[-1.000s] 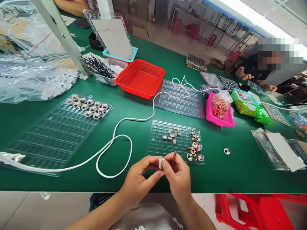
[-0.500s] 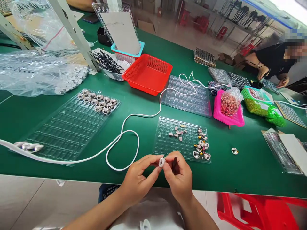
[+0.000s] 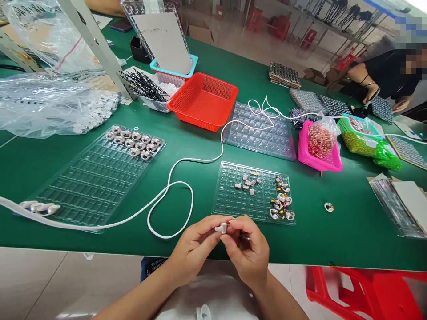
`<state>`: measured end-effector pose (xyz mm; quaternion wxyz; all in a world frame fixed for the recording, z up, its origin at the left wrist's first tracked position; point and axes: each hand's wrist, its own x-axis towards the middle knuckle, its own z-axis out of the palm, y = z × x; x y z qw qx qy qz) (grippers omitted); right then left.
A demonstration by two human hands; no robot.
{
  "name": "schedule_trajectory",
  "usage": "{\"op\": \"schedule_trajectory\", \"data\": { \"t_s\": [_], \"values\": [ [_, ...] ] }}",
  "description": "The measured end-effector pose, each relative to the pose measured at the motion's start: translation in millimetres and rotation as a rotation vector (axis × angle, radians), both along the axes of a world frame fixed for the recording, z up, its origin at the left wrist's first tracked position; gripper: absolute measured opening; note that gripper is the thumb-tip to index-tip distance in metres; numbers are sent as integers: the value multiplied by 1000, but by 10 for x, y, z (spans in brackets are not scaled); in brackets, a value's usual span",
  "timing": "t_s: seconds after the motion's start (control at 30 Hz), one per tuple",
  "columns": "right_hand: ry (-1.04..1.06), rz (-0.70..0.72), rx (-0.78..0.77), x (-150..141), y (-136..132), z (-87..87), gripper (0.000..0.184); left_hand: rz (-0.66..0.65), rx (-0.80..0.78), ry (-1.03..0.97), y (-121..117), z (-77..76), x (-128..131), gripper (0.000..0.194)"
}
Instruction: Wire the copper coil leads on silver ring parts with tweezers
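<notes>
My left hand (image 3: pixel 195 249) and my right hand (image 3: pixel 248 249) meet at the table's near edge, both pinched on a small white ring-shaped part (image 3: pixel 222 228). A thin dark tool is mostly hidden inside my right fist. Just beyond my hands lies a clear blister tray (image 3: pixel 233 200) with a few small grey pieces (image 3: pixel 247 184) and a cluster of ring parts with coloured wires (image 3: pixel 280 202). One loose ring part (image 3: pixel 328 206) lies on the green mat to the right.
A large clear tray (image 3: pixel 83 186) with several silver rings (image 3: pixel 133 141) sits at left, crossed by a white cable (image 3: pixel 173 178). Behind are a red basket (image 3: pixel 203 102), another clear tray (image 3: pixel 260 133), a pink basket (image 3: pixel 320 155) and green bags (image 3: pixel 367 144). Another person's hand (image 3: pixel 400 104) works at far right.
The white part has turned from face-on to edge-on between my fingers. My right hand has closed further over it, and the dark tool has dropped out of sight.
</notes>
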<state>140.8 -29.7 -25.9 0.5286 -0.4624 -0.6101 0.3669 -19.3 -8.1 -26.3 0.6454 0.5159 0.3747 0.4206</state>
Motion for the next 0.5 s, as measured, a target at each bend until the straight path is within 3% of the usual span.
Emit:
{"op": "schedule_trajectory", "data": {
  "t_s": [0.1, 0.23, 0.5],
  "values": [
    [49, 1, -13, -3, -7, -4, 29, -19, -267, -216, 5, -23, 29, 27],
    [62, 0, -26, 10, -7, 3, 30, -26, -502, -443, 9, -45, 45, 27],
    [89, 1, -10, 29, -1, -18, 30, -47, -644, -613, 9, -64, 20, 27]
  ]
}}
